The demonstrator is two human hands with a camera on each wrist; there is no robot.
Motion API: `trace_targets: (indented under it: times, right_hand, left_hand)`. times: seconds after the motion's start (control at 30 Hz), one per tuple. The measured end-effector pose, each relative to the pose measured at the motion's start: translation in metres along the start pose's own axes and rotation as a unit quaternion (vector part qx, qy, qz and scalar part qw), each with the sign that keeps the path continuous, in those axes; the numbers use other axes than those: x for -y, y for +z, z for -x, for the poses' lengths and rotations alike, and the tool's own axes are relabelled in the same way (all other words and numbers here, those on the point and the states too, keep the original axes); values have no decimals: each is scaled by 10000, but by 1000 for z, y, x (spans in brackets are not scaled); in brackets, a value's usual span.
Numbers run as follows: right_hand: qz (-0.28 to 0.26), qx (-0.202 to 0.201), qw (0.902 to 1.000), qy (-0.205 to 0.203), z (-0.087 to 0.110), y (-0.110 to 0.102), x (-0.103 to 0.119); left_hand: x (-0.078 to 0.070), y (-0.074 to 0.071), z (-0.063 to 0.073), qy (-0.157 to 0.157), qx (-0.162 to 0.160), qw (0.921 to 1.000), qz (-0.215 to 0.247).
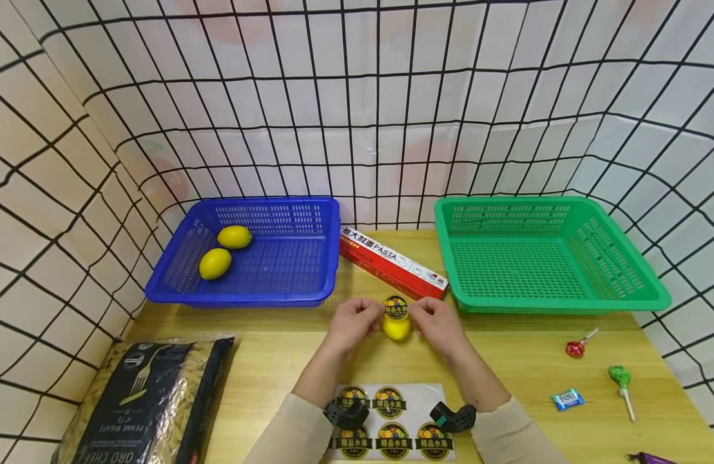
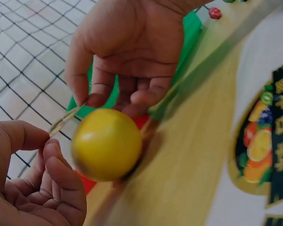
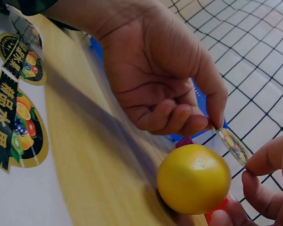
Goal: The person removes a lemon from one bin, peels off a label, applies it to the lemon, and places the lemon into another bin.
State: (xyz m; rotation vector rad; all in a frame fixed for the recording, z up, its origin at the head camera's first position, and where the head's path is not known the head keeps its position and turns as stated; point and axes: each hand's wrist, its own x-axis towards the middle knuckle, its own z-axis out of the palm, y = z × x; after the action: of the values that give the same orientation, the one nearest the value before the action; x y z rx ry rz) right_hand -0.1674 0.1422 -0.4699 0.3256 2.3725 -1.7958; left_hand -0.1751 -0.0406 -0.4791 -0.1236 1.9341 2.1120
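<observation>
Between my two hands a round fruit sticker is stretched by its edges. My left hand pinches its left edge between thumb and forefinger. The opposite edge is pinched by my right hand in the same way. Just under the sticker sits a lemon, partly covered by it in the head view. Both wrist views show the lemon apart from the fingers, with the sticker held close beside it. Below my forearms lies a white sheet of these stickers.
A blue basket with two lemons stands back left, a green basket back right. Between them lies a red pasta box. A penne bag is at front left. Lollipops and a blue-wrapped candy lie at right.
</observation>
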Motion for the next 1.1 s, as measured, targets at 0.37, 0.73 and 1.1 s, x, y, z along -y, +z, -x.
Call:
trace_targets:
  times: [0.37, 0.73, 1.1]
  right_hand:
    - [-205, -10, 9995, 230, -5, 7, -8]
    - [-251, 36, 9996, 156, -7, 8, -13]
    - [-746, 449, 9961, 144, -7, 2, -14]
  left_hand:
    - [14, 2, -8, -447, -45, 9986, 279]
    - [16, 3, -10, -453, -82, 9986, 266]
    - [7, 2, -4, -802, -71, 9968, 11]
